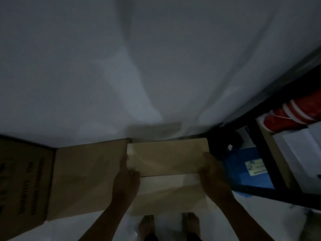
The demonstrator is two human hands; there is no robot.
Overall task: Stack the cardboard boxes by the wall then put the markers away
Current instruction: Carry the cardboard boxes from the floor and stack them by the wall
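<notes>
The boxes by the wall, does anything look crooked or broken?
Nothing looks broken. The small box, gripped at its sides by the left hand and right hand, sits square to the wall beside the big printed box. The dim, blurry picture hides fine damage.

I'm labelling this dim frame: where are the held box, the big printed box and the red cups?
Held box (pixel 166 157): head view, top face.
Printed box (pixel 26 181): head view, printed side.
Red cups (pixel 293 113): head view, sides of the cups.
</notes>
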